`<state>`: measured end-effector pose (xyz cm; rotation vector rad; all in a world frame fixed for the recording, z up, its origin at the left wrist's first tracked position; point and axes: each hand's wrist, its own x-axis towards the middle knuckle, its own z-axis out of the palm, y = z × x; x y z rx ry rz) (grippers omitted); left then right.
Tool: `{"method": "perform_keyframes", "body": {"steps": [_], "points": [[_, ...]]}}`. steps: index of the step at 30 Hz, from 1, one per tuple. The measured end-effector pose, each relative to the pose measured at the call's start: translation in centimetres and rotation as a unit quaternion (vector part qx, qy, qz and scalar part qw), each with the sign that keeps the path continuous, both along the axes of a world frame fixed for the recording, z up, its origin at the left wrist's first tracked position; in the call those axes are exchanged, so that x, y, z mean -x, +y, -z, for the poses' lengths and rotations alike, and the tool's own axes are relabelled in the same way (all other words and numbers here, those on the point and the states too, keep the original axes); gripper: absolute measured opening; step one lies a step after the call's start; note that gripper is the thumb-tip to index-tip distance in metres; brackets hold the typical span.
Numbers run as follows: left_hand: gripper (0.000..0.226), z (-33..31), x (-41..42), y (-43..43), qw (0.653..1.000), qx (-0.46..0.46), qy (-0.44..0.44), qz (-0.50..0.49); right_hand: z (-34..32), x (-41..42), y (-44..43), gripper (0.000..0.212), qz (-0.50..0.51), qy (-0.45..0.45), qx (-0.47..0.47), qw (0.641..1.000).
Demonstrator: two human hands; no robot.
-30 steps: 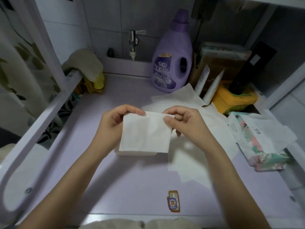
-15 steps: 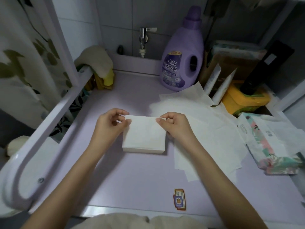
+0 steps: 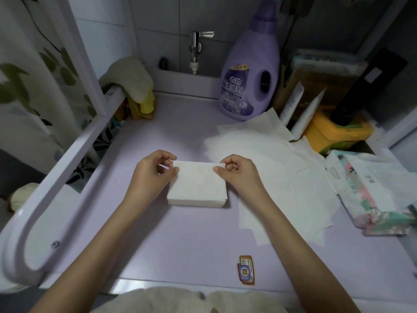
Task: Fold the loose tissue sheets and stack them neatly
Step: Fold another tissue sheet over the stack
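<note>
A stack of folded white tissues (image 3: 196, 187) lies on the lilac countertop (image 3: 158, 240) in the middle of the head view. The top folded tissue lies flat on the stack. My left hand (image 3: 153, 171) pinches its far left corner, and my right hand (image 3: 237, 171) pinches its far right corner. Several loose unfolded tissue sheets (image 3: 277, 168) lie spread to the right of the stack, overlapping one another.
A soft tissue pack (image 3: 374, 195) lies at the right edge. A purple softener bottle (image 3: 250, 71), a tap (image 3: 196, 48), a yellow tub (image 3: 331, 129) and boxes stand along the back. Cloths (image 3: 133, 86) hang over a white rail (image 3: 74, 150) at the left. A sticker (image 3: 246, 269) is near the front edge.
Both hands lowered the folded tissue from the air onto the stack, where it now lies flat. The view shifted slightly.
</note>
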<state>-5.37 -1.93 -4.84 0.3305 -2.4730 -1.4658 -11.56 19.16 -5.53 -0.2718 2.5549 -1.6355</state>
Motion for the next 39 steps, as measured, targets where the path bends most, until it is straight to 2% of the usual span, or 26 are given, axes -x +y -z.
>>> {"method": "perform_keyframes", "body": {"steps": [18,22,23,27,29,31,34,37,39], "points": [[0.02,0.0,-0.3,0.3,1.0,0.012,0.018,-0.02,-0.2,-0.7,0.0,0.019,0.004,-0.009,0.016,1.0],[0.029,0.1,-0.6,0.6,0.999,0.037,0.011,-0.034,-0.6,-1.0,-0.2,0.023,0.029,-0.017,-0.006,0.999],[0.034,0.0,-0.7,0.8,0.999,0.018,0.01,-0.039,-0.9,-1.2,-0.2,0.025,0.046,-0.034,0.017,0.998],[0.046,0.0,-1.8,2.0,0.98,-0.181,-0.072,-0.046,-1.9,-3.1,0.2,0.042,0.069,-0.17,0.176,0.967],[0.046,0.3,-2.2,2.7,0.972,-0.207,-0.105,-0.028,-1.5,-4.0,0.2,0.052,0.029,-0.206,0.195,0.959],[0.038,0.1,-2.4,3.6,0.972,-0.214,-0.1,-0.007,-1.1,-4.7,-0.3,0.059,-0.013,-0.231,0.184,0.955],[0.037,-0.1,-2.5,4.2,0.973,-0.211,-0.089,0.011,-1.3,-5.2,-1.1,0.064,-0.045,-0.258,0.159,0.952],[0.048,-0.5,-2.6,3.9,0.97,-0.213,-0.114,0.013,-2.0,-4.8,-0.5,0.062,-0.036,-0.221,0.146,0.964],[0.056,-0.9,-2.8,3.6,0.975,-0.19,-0.112,0.006,-2.5,-4.0,0.9,0.056,0.007,-0.132,0.103,0.986]]}}
